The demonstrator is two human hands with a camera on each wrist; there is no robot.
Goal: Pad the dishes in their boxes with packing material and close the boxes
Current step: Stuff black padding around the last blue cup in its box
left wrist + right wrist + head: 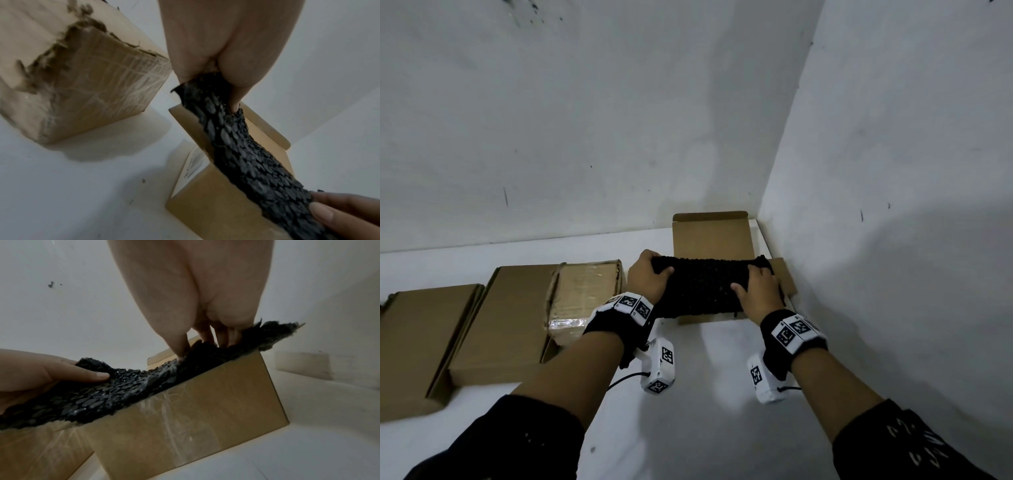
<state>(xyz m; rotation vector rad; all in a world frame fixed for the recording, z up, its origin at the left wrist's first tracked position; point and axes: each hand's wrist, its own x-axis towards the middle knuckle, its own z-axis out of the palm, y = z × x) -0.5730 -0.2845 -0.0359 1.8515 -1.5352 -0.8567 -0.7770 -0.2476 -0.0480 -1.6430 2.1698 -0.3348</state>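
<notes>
A black honeycomb packing sheet [702, 287] is stretched across the top of an open cardboard box [710, 236] in the far right corner of the white table. My left hand [649, 275] grips the sheet's left end [207, 100], thumb on top. My right hand [756, 286] holds its right end [205, 350], fingers pressing down into it at the box's edge [205, 394]. The box's lid stands upright behind the sheet. Whatever lies inside the box is hidden under the sheet.
A taped, torn cardboard box [582, 291] stands just left of the open one. Two flat closed boxes [506, 322] [417, 346] lie further left. White walls [893, 171] close in behind and to the right.
</notes>
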